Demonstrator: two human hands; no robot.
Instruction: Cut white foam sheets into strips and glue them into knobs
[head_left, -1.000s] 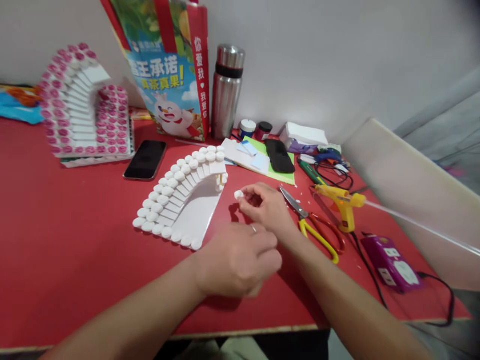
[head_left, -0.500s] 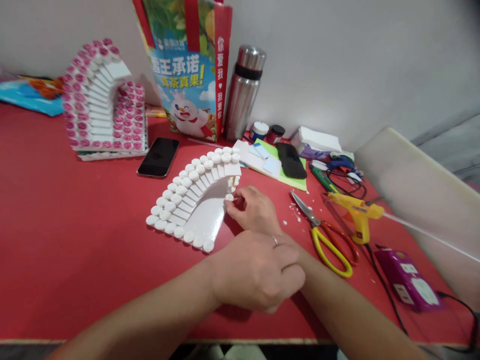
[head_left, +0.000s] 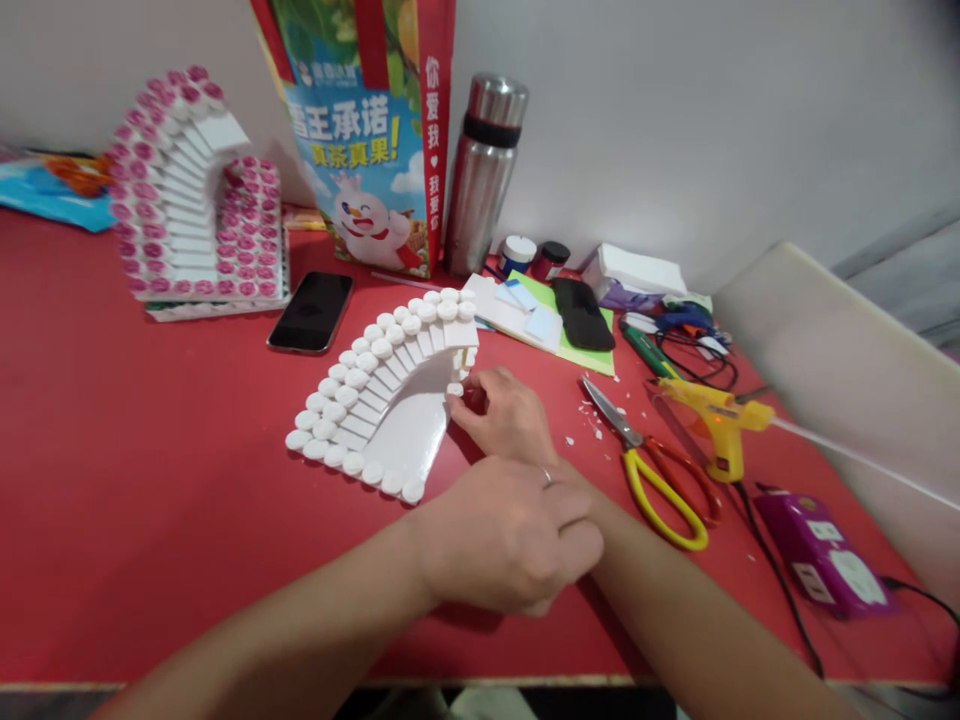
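A white model staircase (head_left: 420, 420) lies on the red table, its curved steps bordered by round white discs (head_left: 352, 378) that also run along the front edge of its base. At the base's right side, my right hand (head_left: 510, 415) has thumb and forefinger closed about a small white disc (head_left: 455, 389), touching the model. My left hand (head_left: 514, 535) is curled into a loose fist and crosses over my right forearm. Its fingertips face away, so whatever it may hold is hidden. A similar staircase (head_left: 191, 205) with pink-topped discs stands at the back left.
Scissors (head_left: 630, 440) and a yellow glue gun (head_left: 720, 415) lie to the right, near a purple power socket box (head_left: 821, 555). Behind are a phone (head_left: 311, 312), a paper bag (head_left: 367, 150), a steel flask (head_left: 486, 175), paint jars (head_left: 553, 258) and a black phone-shaped item (head_left: 583, 314).
The view has shifted slightly, so objects sit a little differently in the picture. Both hands keep nearly the same pose, with my right fingers still at the disc.
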